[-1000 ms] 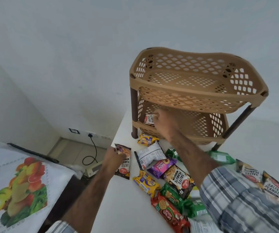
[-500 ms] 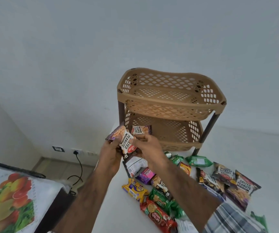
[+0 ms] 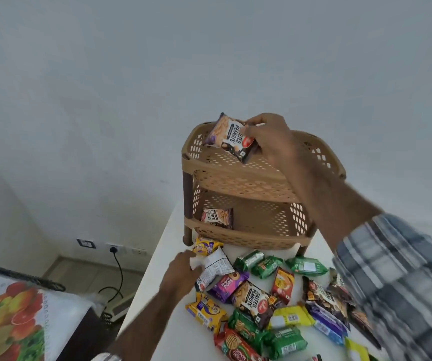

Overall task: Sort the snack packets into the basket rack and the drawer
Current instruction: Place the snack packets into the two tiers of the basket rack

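Top tier of basket rack [image 3: 235, 175]: open from above. Right hand [image 3: 274, 142] with held peanut packet [image 3: 231, 138] fills its left-front part, and the right forearm crosses the rack's right front.

Lower tier: entry only through the front gap between the two rims, bounded left by the dark post [image 3: 187, 207]. Lower-tier peanut packet [image 3: 217, 218] stands at the left end; the floor right of it is bare.

Table [image 3: 162, 256]: packet heap [image 3: 261, 300] runs up to the rack's foot. Left hand [image 3: 181, 274], blurred, touches white packet [image 3: 216, 267] at the heap's left edge. Bare strip along the table's left edge.
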The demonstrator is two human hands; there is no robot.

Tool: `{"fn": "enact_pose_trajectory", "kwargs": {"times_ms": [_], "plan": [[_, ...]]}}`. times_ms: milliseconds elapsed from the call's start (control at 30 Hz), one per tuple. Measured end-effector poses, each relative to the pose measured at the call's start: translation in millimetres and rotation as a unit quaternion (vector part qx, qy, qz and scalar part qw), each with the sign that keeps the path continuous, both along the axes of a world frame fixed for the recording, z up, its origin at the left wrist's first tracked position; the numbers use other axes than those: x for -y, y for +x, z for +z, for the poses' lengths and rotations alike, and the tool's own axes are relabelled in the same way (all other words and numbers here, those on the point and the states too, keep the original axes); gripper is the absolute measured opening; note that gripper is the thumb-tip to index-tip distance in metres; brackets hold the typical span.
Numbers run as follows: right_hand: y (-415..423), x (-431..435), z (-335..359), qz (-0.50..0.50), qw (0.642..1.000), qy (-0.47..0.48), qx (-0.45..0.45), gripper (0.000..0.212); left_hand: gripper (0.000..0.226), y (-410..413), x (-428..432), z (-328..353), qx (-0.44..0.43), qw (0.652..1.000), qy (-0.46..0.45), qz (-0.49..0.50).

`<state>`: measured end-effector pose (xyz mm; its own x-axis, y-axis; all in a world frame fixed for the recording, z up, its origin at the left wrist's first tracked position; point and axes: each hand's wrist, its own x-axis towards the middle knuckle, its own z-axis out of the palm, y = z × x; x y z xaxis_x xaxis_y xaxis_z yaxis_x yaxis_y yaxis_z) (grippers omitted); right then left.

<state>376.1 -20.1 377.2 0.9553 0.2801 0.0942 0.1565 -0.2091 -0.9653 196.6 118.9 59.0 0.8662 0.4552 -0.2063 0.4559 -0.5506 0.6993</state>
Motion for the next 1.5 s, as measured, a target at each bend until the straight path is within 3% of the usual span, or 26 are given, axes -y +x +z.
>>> {"fn": "enact_pose_trajectory", "kwargs": {"times_ms": [167, 367, 533, 600, 733, 833, 933, 1067, 1167, 1300, 1333, 1400, 1500], "plan": [[43.7, -30.6, -22.9, 0.033, 0.987, -0.14, -0.069, 0.015, 0.065, 4.3, 2.4, -17.3, -0.036, 0.996, 0.072, -0.043], [58.2, -55.5, -47.5, 0.084, 0.957, -0.264, -0.081, 0.022, 0.059, 14.5, -1.7, -21.3, -0.056, 0.994, 0.069, -0.06], [56.5, -58.8, -57.2, 0.108, 0.918, -0.382, 0.017, 0.032, 0.044, 18.4, -11.2, -21.6, -0.082, 0.987, 0.114, -0.073], [52.3, -56.1, -55.7, 0.087, 0.922, -0.366, 0.095, 0.03, 0.025, 18.5, -13.7, -20.6, -0.083, 0.983, 0.143, -0.085], [11.7, -35.6, -41.9, 0.032, 0.951, -0.197, 0.238, 0.027, 0.016, 14.9, -17.1, -18.9, -0.089, 0.977, 0.164, -0.1], [-27.5, -14.0, -47.3, 0.049, 0.943, -0.133, 0.3, 0.018, 0.01, 10.7, -18.1, -14.0, -0.047, 0.991, 0.093, -0.085], [-59.2, 11.3, -78.0, 0.084, 0.931, -0.148, 0.323, 0.014, 0.007, 3.6, -16.6, -2.9, 0.021, 0.999, -0.02, -0.036], [-90.8, 41.7, -141.7, 0.086, 0.913, -0.166, 0.363, 0.017, 0.013, -11.7, -6.2, 20.8, 0.105, 0.971, -0.211, 0.046], [-107.9, 59.2, -177.5, 0.111, 0.92, -0.234, 0.295, 0.024, 0.015, -18.3, -0.6, 43.1, 0.133, 0.939, -0.312, 0.06], [-115.5, 79.3, -207.7, 0.251, 0.884, -0.349, 0.183, 0.081, 0.017, -20.7, 5.6, 66.6, 0.108, 0.895, -0.43, 0.052], [-113.8, 82.1, -212.9, 0.263, 0.88, -0.357, 0.168, 0.087, 0.019, -20.5, 8.1, 69.6, 0.096, 0.884, -0.456, 0.046], [-112.2, 85.4, -218.9, 0.248, 0.903, -0.325, 0.131, 0.08, 0.024, -19.9, 13.5, 74.1, 0.075, 0.862, -0.5, 0.039], [-107.7, 85.9, -216.4, 0.196, 0.959, -0.201, 0.015, 0.05, 0.033, -17.6, 20.5, 75.4, 0.053, 0.838, -0.541, 0.05]]}}
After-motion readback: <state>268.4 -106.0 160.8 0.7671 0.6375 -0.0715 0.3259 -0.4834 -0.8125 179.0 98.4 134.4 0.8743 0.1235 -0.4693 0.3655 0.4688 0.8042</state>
